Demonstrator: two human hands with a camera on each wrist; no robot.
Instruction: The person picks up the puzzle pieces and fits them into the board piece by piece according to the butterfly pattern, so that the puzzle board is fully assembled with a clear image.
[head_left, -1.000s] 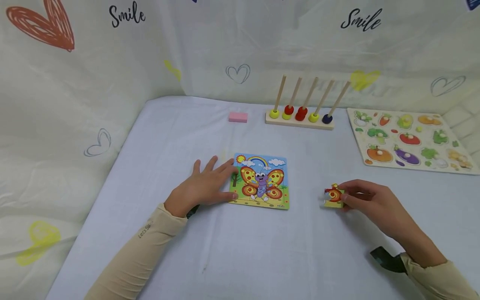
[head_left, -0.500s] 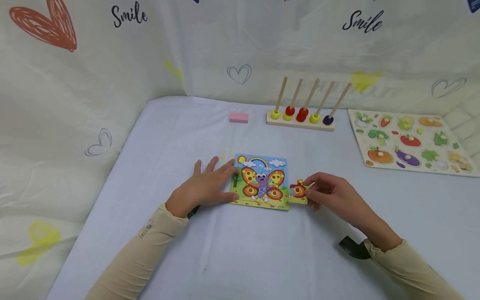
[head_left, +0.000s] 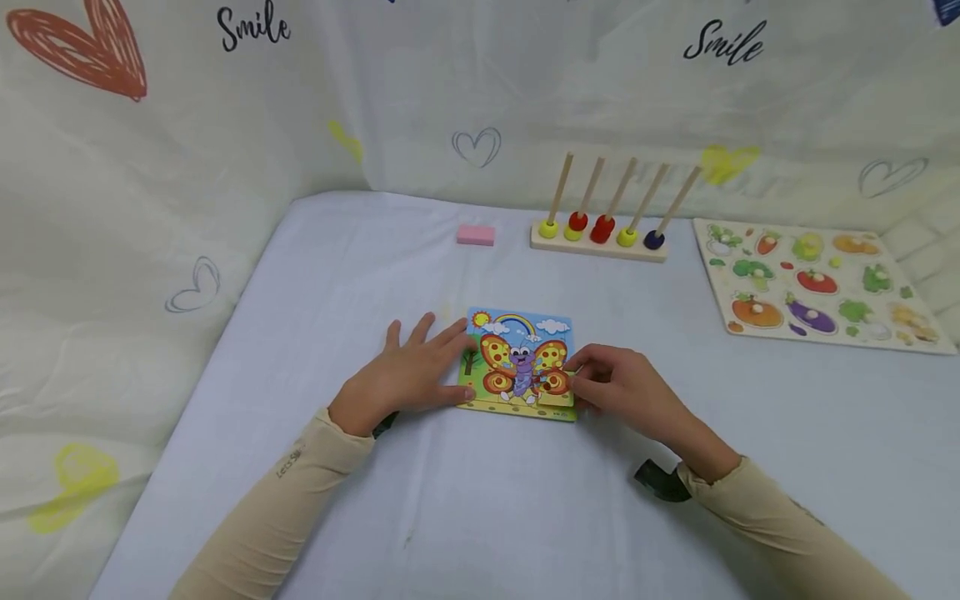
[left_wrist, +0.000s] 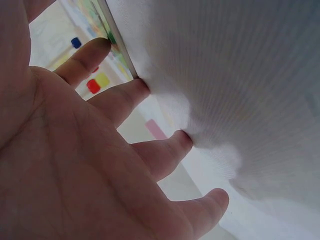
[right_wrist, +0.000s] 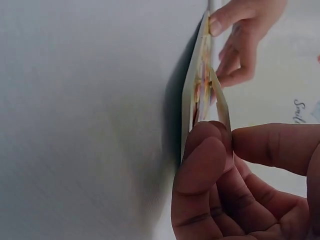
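Note:
A square butterfly jigsaw puzzle (head_left: 516, 327) lies flat on the white-covered table. Fingers spread, my left hand (head_left: 405, 373) rests at the puzzle's left side, thumb and index finger on its edge; the other fingertips touch the cloth in the left wrist view. Between thumb and fingers my right hand (head_left: 633, 393) pinches a puzzle piece (head_left: 557, 395) with a red-orange spiral wing. That piece overlaps the puzzle's lower right corner. Seen from the right wrist, the piece (right_wrist: 221, 100) tilts over the board (right_wrist: 188, 107), its far end close to the printed face.
Behind the puzzle lie a pink block (head_left: 476, 235) and a wooden bead stacker (head_left: 598, 247) with upright pegs and coloured beads. A vegetable peg board (head_left: 825, 283) sits at the right. A printed cloth (head_left: 420, 92) hangs behind the table.
My right hand has carried the puzzle piece leftward from the table's right side, past the puzzle's right edge, to over its lower right corner. The left hand has stayed in place.

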